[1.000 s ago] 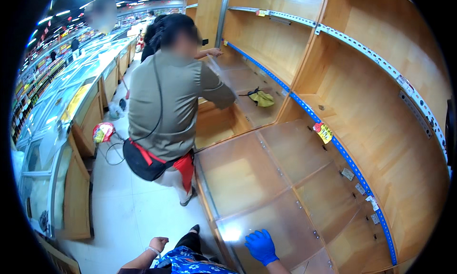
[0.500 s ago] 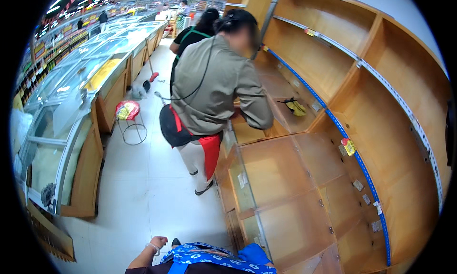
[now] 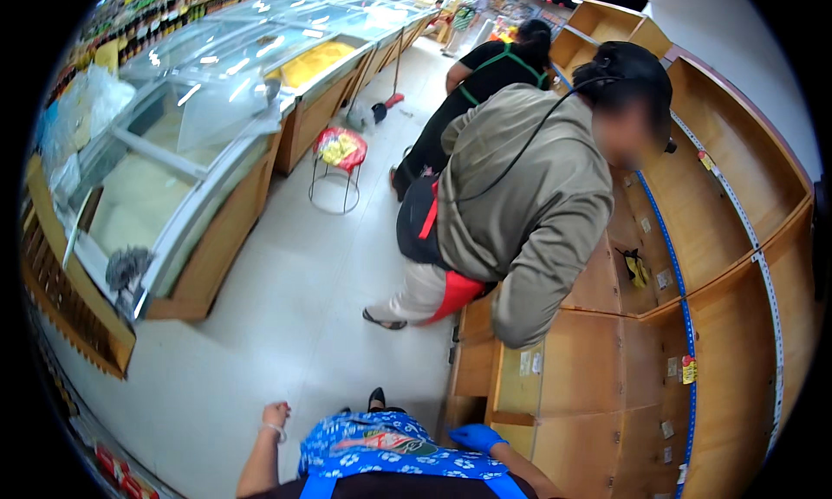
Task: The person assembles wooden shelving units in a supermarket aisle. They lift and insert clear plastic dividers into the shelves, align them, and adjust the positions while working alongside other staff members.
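My left hand [image 3: 276, 412], bare with a pale bracelet at the wrist, hangs over the white floor with its fingers curled in; nothing shows in it. My right hand [image 3: 477, 437] wears a blue glove. Its fingers reach out leftward beside the front of the low wooden cabinet [image 3: 576, 373], and I see nothing held in them. Whether the glove touches the cabinet edge I cannot tell. A blue flowered apron [image 3: 381, 443] covers my front between the hands. Close ahead, a person in an olive jacket [image 3: 520, 170] leans over the cabinet, hands hidden from view.
Wooden shelves [image 3: 728, 326] line the right side. A black and yellow item [image 3: 637, 268] lies on the cabinet farther off. Glass-topped freezers [image 3: 208, 152] run along the left, near a red-topped stool [image 3: 340, 147]. Another person in dark clothes [image 3: 503, 66] stands beyond.
My view has turned left and moved nearer the leaning person, who now sits farther right in it. My gloved right hand shows more clearly. The left hand remains low with curled fingers.
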Demonstrator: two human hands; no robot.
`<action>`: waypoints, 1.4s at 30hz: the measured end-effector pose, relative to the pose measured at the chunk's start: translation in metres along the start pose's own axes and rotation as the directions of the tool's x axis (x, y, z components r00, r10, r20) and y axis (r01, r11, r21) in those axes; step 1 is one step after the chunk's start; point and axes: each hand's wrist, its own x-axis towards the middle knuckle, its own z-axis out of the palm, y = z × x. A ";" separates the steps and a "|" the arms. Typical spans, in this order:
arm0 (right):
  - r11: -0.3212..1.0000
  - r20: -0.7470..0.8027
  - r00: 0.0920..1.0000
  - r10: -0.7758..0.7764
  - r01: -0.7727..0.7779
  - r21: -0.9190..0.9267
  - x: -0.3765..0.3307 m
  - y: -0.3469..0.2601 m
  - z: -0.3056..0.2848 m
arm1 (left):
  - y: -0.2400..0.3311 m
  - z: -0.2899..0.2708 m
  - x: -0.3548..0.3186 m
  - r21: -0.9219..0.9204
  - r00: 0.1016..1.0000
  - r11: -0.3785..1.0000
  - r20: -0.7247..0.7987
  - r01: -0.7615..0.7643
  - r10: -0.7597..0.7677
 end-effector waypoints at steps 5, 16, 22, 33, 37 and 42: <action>0.984 0.254 0.963 0.090 -0.046 -0.173 0.078 0.041 -0.026 | 0.038 0.005 0.035 -0.181 0.986 0.977 0.144 0.115 -0.089; 0.919 -0.503 0.841 -0.198 0.338 0.203 0.255 -0.144 -0.205 | 0.133 -0.125 0.171 0.014 0.996 0.998 -0.057 0.064 -0.063; 0.878 -0.434 0.869 -0.237 0.383 0.289 0.271 -0.183 -0.268 | 0.193 -0.107 0.230 -0.032 0.987 0.986 0.026 0.162 -0.161; 0.630 -0.369 0.917 0.151 0.199 0.751 0.362 -0.188 -0.326 | 0.419 -0.064 0.435 0.377 0.868 0.809 0.397 -0.450 0.298; 0.802 -0.175 0.917 0.358 -0.205 0.561 0.358 -0.179 -0.343 | 0.517 -0.065 0.513 0.297 0.910 0.911 0.383 -0.286 0.161; 0.730 -0.120 0.879 0.462 -0.301 0.613 0.350 -0.176 -0.361 | 0.597 -0.020 0.601 0.363 0.867 0.816 0.399 -0.449 0.300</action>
